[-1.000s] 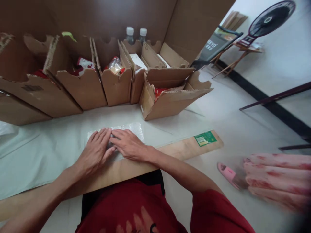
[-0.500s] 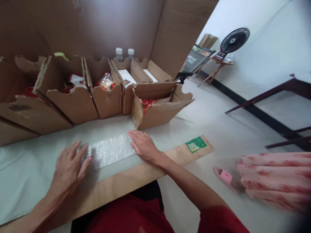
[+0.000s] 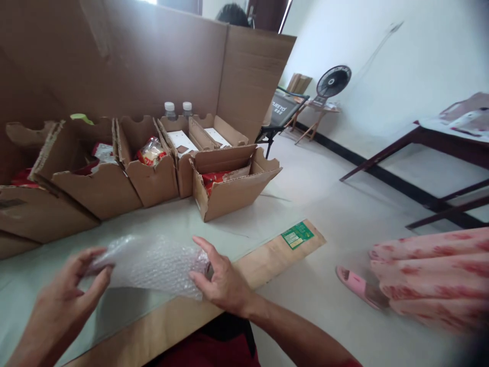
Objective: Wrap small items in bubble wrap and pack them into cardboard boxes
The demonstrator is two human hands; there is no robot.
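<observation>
Bubble wrap (image 3: 160, 265) spans between left fingers (image 3: 79, 262) and right fingers (image 3: 212, 252), gripped at both ends.

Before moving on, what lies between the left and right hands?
Bubble wrap spans from the left hand to the right hand, as the head view shows.

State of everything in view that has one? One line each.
bubble wrap: held at both ends
left hand: gripping one end, blurred
right hand: gripping the other end
cardboard boxes: open-topped
bottles: upright, capped
fan: running or not, can't tell
slipper: worn
</observation>
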